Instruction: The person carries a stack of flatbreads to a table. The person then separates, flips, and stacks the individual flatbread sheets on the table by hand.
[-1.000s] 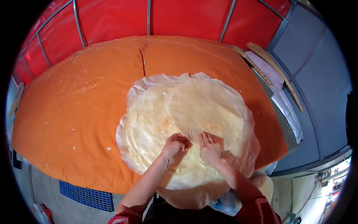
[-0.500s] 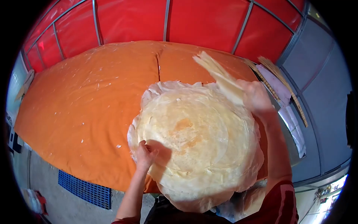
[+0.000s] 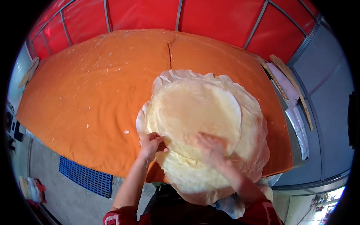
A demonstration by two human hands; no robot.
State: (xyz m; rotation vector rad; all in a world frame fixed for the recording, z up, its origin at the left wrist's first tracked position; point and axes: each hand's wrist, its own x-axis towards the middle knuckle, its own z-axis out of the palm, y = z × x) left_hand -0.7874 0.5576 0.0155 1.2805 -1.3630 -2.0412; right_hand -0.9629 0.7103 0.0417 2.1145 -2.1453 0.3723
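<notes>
A pile of large, thin, pale round sheets (image 3: 210, 178) lies on an orange cloth surface, its wrinkled edges spreading out. On top is a smaller round sheet (image 3: 195, 107), lying flat toward the back left of the pile. My left hand (image 3: 152, 145) is at the left front edge of this top sheet, fingers curled in a pinch on its rim. My right hand (image 3: 210, 148) rests over the front of the same sheet; motion blurs it, but its fingers look stretched out on the surface.
The orange cloth (image 3: 86, 101) carries small pale flakes. At the right edge lie straw brushes (image 3: 294, 84) and a silvery wrapped item (image 3: 299, 129). A blue plastic grate (image 3: 85, 176) is on the floor at front left. A red wall (image 3: 217, 22) stands behind.
My right hand has swung from the right, where it held a folded sheet in the air, back to the pile. That sheet now lies spread on top. The view has shifted slightly.
</notes>
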